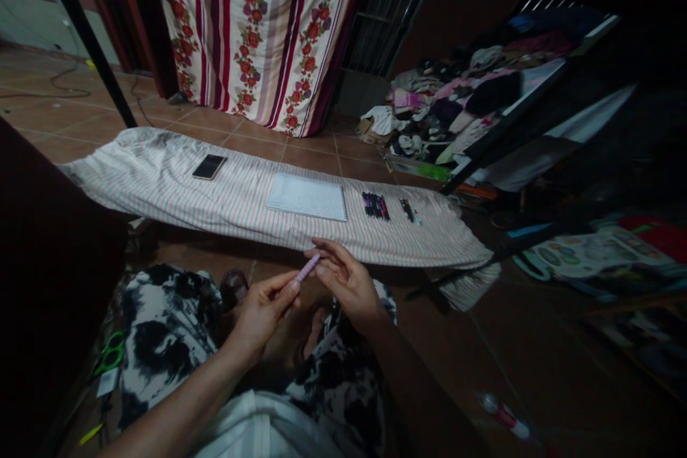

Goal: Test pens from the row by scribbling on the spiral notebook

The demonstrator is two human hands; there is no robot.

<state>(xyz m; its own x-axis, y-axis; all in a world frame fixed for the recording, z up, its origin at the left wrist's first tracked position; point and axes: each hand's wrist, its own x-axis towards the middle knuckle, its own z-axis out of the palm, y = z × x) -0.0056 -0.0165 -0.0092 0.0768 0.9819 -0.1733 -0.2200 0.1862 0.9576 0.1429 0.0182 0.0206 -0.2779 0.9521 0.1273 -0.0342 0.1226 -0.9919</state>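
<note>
A thin pink pen (307, 268) is held between both my hands above my lap. My left hand (262, 309) pinches its lower end. My right hand (343, 279) grips its upper end with thumb and fingertips. In front lies a striped cloth (161, 179) spread over the tiled floor. On it rest a white spiral notebook (307, 196), a dark phone (209, 166), a row of several dark pens (376, 205) and a smaller group of pens (410, 211).
Green-handled scissors (110, 353) lie on the floor at my left. A floral curtain (257, 21) hangs behind. A heap of clothes (456, 100) sits on a rack at right. A small bottle (504, 415) lies on the floor at lower right.
</note>
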